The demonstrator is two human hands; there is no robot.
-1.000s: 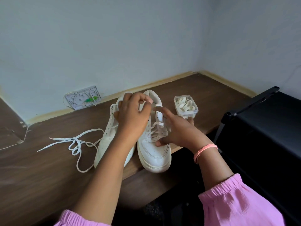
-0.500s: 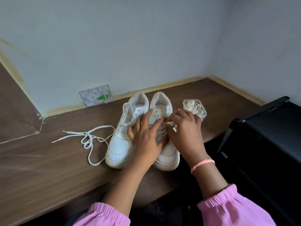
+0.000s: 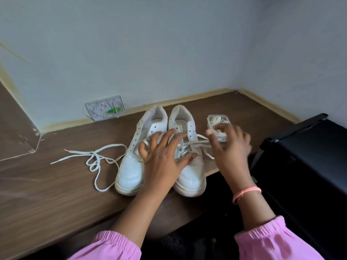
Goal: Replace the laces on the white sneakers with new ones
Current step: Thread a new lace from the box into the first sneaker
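Pink sleeves frame both arms, and the left hand (image 3: 163, 156) lies spread with its fingers straight and fanned over the pair of white sneakers, its palm above the gap between them and its thumb resting on the toe area of the right sneaker (image 3: 187, 166); it grips nothing. The right hand (image 3: 230, 147) is blurred, its fingers loosely bent beside that right sneaker, and whether they pinch the lace cannot be told. A partly undone lace (image 3: 197, 142) runs from the right sneaker's eyelets out toward this hand, with loose ends trailing to the right of the shoe. A pink band (image 3: 246, 192) circles the right wrist. The left sneaker (image 3: 131, 169) stands just beside the right sneaker, touching or nearly touching it, toes pointing toward the person, and shows bare eyelets. To the left of the sneakers a removed lace (image 3: 95, 158) lies in loose loops on the brown wooden desk (image 3: 56, 194). Just right of the sneakers, behind the right hand's fingers, sits a small clear box (image 3: 217, 119) holding coiled white laces. Behind the sneakers, against the wall, leans a pale wall plate (image 3: 104, 107) with a green mark. Well to the right of the sneakers stands a black rack (image 3: 309, 156).
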